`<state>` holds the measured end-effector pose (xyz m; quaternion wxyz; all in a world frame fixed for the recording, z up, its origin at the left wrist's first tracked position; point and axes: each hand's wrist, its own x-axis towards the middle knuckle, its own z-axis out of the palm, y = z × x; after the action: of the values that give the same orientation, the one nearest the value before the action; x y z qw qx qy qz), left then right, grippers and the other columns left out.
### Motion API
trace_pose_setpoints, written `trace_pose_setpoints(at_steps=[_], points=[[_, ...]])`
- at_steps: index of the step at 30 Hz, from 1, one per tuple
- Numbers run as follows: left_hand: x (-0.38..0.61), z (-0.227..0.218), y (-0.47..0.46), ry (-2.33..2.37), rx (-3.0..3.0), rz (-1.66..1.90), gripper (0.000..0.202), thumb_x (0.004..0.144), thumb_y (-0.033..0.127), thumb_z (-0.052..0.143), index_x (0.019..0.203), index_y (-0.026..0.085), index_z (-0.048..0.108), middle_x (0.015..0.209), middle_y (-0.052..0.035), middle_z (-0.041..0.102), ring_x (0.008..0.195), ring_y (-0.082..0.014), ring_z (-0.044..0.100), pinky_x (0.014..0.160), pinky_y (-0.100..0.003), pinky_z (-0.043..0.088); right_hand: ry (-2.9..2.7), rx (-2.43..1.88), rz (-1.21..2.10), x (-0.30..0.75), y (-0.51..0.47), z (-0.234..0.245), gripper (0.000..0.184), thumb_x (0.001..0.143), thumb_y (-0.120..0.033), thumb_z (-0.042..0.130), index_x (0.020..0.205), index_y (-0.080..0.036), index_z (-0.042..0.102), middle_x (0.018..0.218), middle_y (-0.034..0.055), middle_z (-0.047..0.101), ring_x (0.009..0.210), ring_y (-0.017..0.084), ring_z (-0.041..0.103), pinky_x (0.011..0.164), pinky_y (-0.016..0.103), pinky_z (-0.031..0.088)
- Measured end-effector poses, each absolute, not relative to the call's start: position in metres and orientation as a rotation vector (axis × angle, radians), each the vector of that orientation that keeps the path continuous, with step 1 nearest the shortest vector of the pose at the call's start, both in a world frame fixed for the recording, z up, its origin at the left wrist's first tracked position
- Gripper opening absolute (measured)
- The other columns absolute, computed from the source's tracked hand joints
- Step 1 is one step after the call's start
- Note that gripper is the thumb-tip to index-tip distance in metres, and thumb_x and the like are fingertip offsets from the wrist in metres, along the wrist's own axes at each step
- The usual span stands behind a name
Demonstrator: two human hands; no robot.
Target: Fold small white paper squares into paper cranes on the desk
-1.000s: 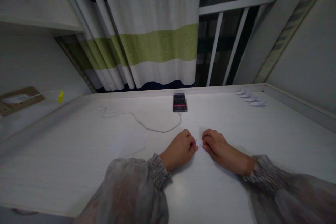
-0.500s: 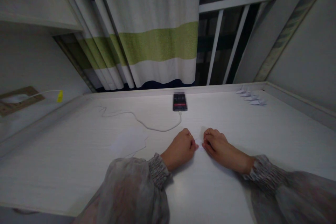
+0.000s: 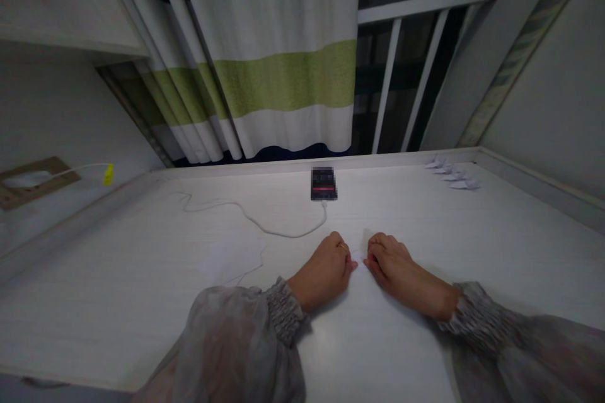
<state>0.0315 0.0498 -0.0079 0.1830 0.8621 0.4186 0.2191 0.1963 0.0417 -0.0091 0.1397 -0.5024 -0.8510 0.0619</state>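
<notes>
My left hand (image 3: 325, 269) and my right hand (image 3: 392, 262) rest on the white table (image 3: 142, 289), close together with fingers curled. Between their fingertips is a small piece of white paper (image 3: 360, 259), pinched from both sides; most of it is hidden by the fingers. Both arms wear sheer grey sleeves with gathered cuffs.
A dark phone (image 3: 324, 184) lies further back, plugged into a white cable (image 3: 250, 219) running left to a wall socket (image 3: 28, 179). White paper sheets (image 3: 231, 255) lie left of my hands. Several small folded paper figures (image 3: 451, 175) sit at the back right corner. A striped curtain (image 3: 278, 69) hangs behind.
The visible bit of white paper between my fingertips has become smaller. Both hands stay nearly in place.
</notes>
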Motion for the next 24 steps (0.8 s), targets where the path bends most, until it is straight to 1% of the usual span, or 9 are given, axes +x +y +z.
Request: trace_pose_setpoints(at_steps=[4, 9, 16, 24], points=[[0.033, -0.0071, 0.05, 1.22, 2.433, 0.602, 0.011, 0.079, 0.019, 0.045, 0.073, 0.012, 0.05, 0.084, -0.0071, 0.047, 0.08, -0.0152, 0.045, 0.076, -0.029, 0.042, -2.45, -1.464, 0.173, 0.1959, 0.0416, -0.0081, 0.016, 0.083, -0.015, 0.036, 0.08, -0.01, 0.052, 0.087, 0.0128, 0.05, 0.082, 0.022, 0.046, 0.073, 0.036, 0.04], [0.0357, -0.0058, 0.0492, 1.254, 2.459, 0.574, 0.011, 0.079, 0.018, 0.044, 0.071, 0.011, 0.049, 0.078, -0.0081, 0.049, 0.079, -0.0164, 0.045, 0.074, -0.03, 0.042, -2.467, -1.451, 0.142, 0.1947, 0.0424, -0.0073, 0.015, 0.083, -0.016, 0.038, 0.078, -0.011, 0.052, 0.087, 0.013, 0.051, 0.082, 0.022, 0.047, 0.075, 0.036, 0.041], [0.0387, -0.0024, 0.0466, 1.306, 2.507, 0.485, 0.012, 0.08, 0.016, 0.041, 0.072, 0.011, 0.048, 0.08, -0.0106, 0.051, 0.079, -0.0172, 0.045, 0.076, -0.032, 0.041, -2.476, -1.461, 0.086, 0.1946, 0.042, -0.0072, 0.016, 0.083, -0.015, 0.038, 0.079, -0.01, 0.052, 0.086, 0.0131, 0.052, 0.081, 0.022, 0.048, 0.072, 0.036, 0.041], [0.036, -0.0021, 0.0492, 1.266, 2.382, 0.556, 0.007, 0.077, 0.017, 0.046, 0.071, 0.014, 0.047, 0.082, -0.0063, 0.047, 0.082, -0.0157, 0.044, 0.077, -0.029, 0.04, -2.401, -1.476, 0.092, 0.1964, 0.0431, -0.0133, 0.011, 0.081, -0.016, 0.04, 0.076, -0.013, 0.05, 0.081, 0.0096, 0.051, 0.075, 0.019, 0.046, 0.068, 0.032, 0.039]])
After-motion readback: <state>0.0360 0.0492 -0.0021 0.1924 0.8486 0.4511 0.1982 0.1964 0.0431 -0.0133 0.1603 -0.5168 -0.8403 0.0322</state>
